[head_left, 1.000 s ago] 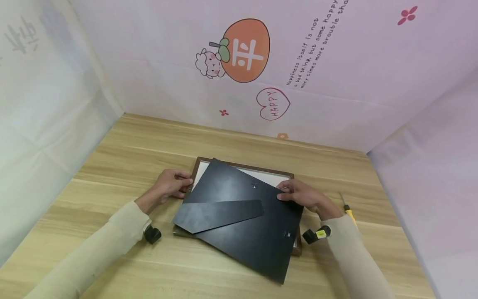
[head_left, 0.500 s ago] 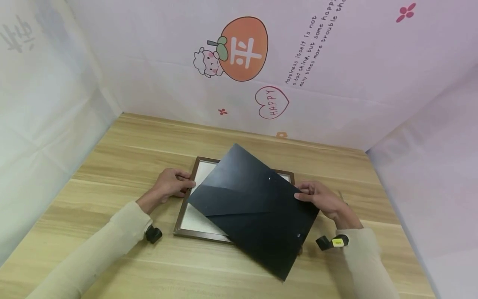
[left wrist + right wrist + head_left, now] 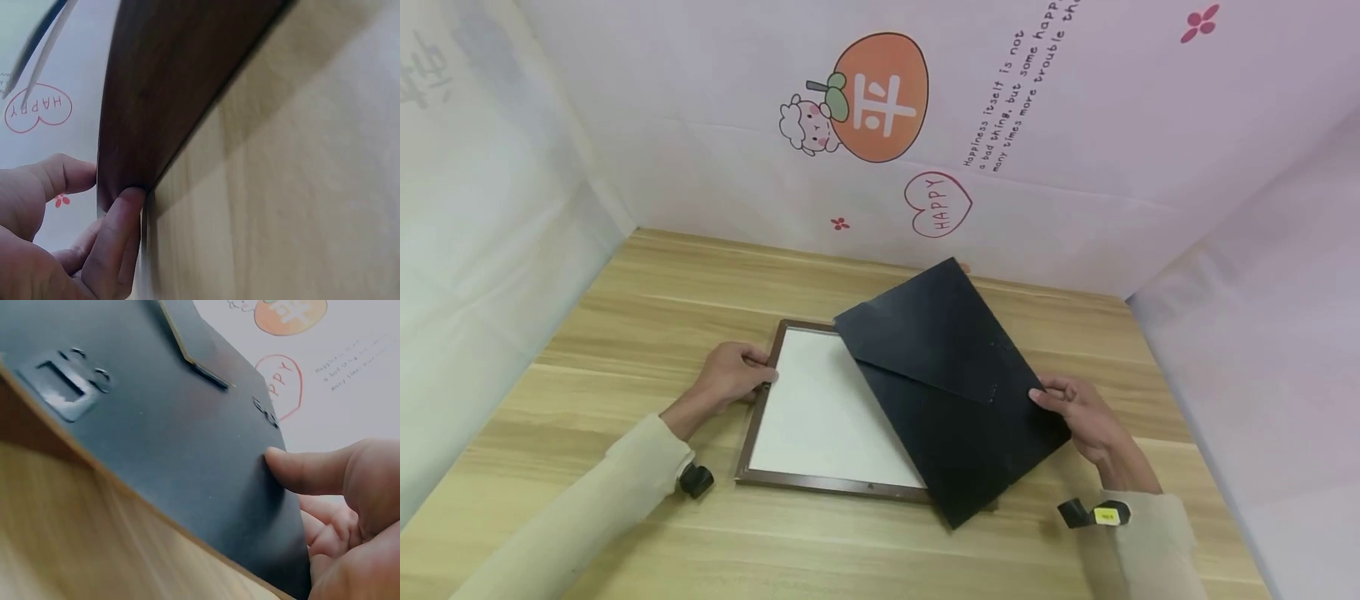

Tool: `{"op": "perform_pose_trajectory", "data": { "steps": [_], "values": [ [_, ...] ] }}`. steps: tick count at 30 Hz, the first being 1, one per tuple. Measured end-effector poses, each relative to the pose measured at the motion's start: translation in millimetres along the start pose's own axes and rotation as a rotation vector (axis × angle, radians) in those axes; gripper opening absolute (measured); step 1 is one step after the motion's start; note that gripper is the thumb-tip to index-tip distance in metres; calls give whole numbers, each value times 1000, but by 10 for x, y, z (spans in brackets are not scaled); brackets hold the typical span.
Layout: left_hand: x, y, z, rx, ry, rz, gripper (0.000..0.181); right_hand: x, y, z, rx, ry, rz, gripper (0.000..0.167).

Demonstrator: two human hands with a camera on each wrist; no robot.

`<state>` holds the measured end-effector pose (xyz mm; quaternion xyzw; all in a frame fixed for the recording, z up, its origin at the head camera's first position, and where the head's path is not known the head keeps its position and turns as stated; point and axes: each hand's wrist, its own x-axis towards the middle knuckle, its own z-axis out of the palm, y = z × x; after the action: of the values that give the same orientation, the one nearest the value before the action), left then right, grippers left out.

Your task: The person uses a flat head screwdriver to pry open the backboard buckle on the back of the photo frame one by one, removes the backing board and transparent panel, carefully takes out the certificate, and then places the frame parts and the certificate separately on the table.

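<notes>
A brown picture frame (image 3: 752, 433) lies on the table with a white sheet (image 3: 827, 408) inside it. At the frame's left side, my left hand (image 3: 726, 375) holds the edge. The left wrist view has a finger against the frame's brown outer side (image 3: 162, 75), the thumb near its other edge. My right hand (image 3: 1086, 421) pinches the right edge of a black backing board (image 3: 955, 442), thumb on its upper face. Tilted, the board hides the frame's right part. Its flat stand leg (image 3: 917, 342) lies against it. In the right wrist view, a metal hanger (image 3: 75, 387) shows.
A wooden table (image 3: 625, 350) carries everything. Printed white cloth walls (image 3: 700, 167) rise at the back, left and right. Both wrists wear small black cameras; the one on the right (image 3: 1093, 514) bears a yellow label.
My right hand has lifted the backing board and drawn it rightward, turning and tilting it. More of the white sheet shows. My left hand stays at the frame's edge. A yellow-handled screwdriver has gone from sight.
</notes>
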<state>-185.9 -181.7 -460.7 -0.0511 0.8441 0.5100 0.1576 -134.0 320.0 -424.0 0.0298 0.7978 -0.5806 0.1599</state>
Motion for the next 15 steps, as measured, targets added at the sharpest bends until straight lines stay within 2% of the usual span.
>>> {"op": "perform_pose_trajectory", "data": {
  "steps": [5, 7, 12, 15],
  "values": [
    [-69, -50, -94, 26, -4, 7, 42, -110, 105, -79, 71, 105, 57, 32],
    [-98, -75, -136, 37, -12, 12, 43, -139, 154, -103, 114, 137, 82, 42],
    [-151, -145, -235, 42, -33, 17, 47, -218, 278, -160, 75, 236, 169, 74],
    [-175, -183, -292, 44, -40, 16, 48, -269, 336, -185, 62, 290, 210, 78]
  ]
}}
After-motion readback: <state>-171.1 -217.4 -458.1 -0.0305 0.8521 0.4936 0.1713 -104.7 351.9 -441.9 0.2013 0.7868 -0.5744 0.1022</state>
